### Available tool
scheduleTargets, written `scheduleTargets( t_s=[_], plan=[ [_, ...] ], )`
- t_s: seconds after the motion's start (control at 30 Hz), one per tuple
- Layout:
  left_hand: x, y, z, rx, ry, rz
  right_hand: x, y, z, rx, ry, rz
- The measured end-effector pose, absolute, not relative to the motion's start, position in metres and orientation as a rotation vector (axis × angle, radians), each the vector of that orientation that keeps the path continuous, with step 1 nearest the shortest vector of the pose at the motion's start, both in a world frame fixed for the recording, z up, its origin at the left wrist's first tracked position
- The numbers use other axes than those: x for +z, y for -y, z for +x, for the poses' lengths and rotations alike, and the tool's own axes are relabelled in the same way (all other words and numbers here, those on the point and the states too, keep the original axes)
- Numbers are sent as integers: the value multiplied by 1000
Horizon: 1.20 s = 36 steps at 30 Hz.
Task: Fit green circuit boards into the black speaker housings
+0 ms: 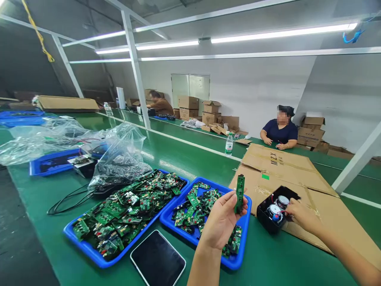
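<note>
My left hand (222, 220) holds a narrow green circuit board (239, 194) upright between thumb and fingers. It is raised over a blue tray (204, 247) of small green circuit boards (190, 210). On the right, my right hand (300, 214) has its fingers closed at the right rim of an open black speaker box (266, 226). Two round speakers (274, 210) with silver backs and some red and blue wire show inside the box. The fingertips of my right hand are partly hidden at the rim.
A second blue tray (102, 263) is heaped with boards. A tablet (158, 260) lies in front. Flattened cardboard (312, 190) extends under and behind the speaker box. Plastic bags (119, 147), black cables (67, 200) and a water bottle (229, 145) are on the bench. A co-worker (279, 129) sits opposite.
</note>
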State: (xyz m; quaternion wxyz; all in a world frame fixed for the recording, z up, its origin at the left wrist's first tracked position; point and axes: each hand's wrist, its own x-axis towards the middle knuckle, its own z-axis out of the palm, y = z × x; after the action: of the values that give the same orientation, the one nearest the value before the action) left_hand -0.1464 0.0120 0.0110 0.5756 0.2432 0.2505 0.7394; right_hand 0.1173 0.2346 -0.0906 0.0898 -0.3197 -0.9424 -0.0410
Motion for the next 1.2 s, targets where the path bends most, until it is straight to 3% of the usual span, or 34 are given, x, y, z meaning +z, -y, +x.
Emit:
scheduleTargets(
  t_s=[0.2,0.4,0.57,0.97,1.2],
  plan=[
    [14,-8,-137,1670,-1097,1054,-108,-123,149,-285,2764,-1100],
    [9,-12,-122,1580,-1226,1298,-119,-42,164,-29,2676,-1213],
    [4,-25,-112,1541,-1185,1204,-89,-32,164,255,2571,-1198],
    [-14,-52,-91,1163,-1011,1207,-60,-35,114,-67,2572,-997],
    [-19,-57,-87,1138,-1068,1118,-43,-38,114,328,2489,-767]
  ],
)
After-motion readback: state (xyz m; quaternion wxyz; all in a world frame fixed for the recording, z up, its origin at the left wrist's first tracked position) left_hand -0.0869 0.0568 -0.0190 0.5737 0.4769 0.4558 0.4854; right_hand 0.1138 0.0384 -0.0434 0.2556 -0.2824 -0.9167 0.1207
